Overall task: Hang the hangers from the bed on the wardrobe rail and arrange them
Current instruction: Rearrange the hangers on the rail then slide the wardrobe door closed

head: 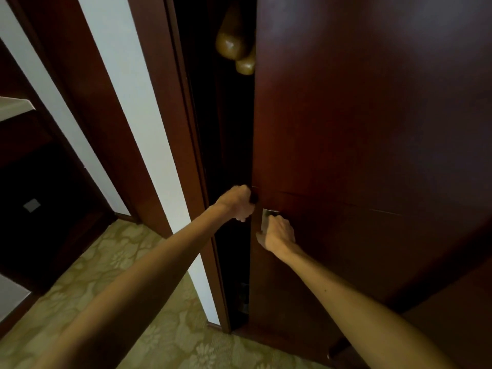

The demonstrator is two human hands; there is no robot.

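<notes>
Head view. Left hand [237,202]: grip curled round near edge of dark wardrobe door [359,129], likely for leverage on the panel. Right hand [279,234]: grip hooked on metal handle [267,218], seemingly sharing the load. Door ajar, narrow dark gap on left. Wooden hangers [235,49]: two rounded ends visible high in gap, far side, presumably on rail; rail itself hidden. Bed out of view. Patterned carpet [133,302] near.

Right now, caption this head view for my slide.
Left hand grips wardrobe door edge, right hand on metal handle; hangers inside.
</notes>
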